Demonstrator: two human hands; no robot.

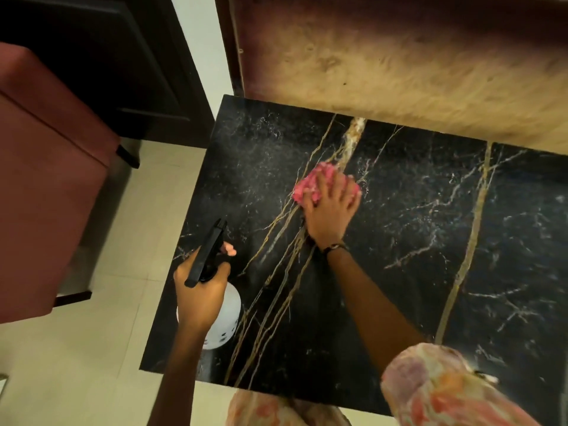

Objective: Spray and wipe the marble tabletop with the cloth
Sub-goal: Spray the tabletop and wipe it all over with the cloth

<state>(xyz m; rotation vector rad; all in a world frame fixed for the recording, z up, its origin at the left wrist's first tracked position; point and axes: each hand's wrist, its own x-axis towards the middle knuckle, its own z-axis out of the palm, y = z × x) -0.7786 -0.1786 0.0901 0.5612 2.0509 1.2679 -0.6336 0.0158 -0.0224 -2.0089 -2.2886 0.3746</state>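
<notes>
The black marble tabletop [399,226] with gold and white veins fills the middle and right of the head view. My right hand [330,210] presses a crumpled pink cloth [307,186] flat on the marble near a thick gold vein. My left hand [199,290] grips a white spray bottle [226,315] by its black trigger head [207,256], held over the table's left edge with the nozzle pointing to the far side. A fine mist hangs over the marble's left part.
A red upholstered seat [46,179] stands to the left on the pale tiled floor [76,364]. A dark cabinet [107,56] sits behind it. A worn wooden panel [399,56] runs along the table's far edge.
</notes>
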